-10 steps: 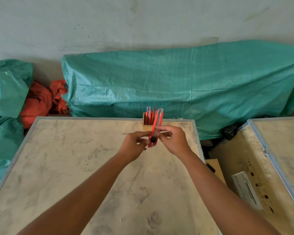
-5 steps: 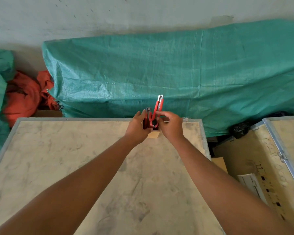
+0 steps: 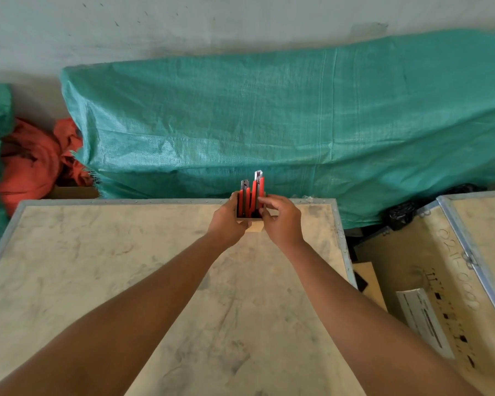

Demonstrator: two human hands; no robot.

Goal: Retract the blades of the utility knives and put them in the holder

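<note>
A small wooden holder stands near the far edge of the plywood crate top. Red utility knives stand upright inside it. My right hand pinches one red utility knife by its body; its lower end sits inside the holder and its metal tip points up, higher than the others. My left hand wraps the holder's left side and steadies it. No blade shows beyond the tips. Both hands hide most of the holder.
A green tarp covers a bulk right behind the crate. Orange cloth lies at the back left. A second crate stands to the right, with a gap, a dark bag and cardboard between.
The knife went from held in front of the holder to lowered into it. My left hand moved from the knife to the holder's side. My view moved closer.
</note>
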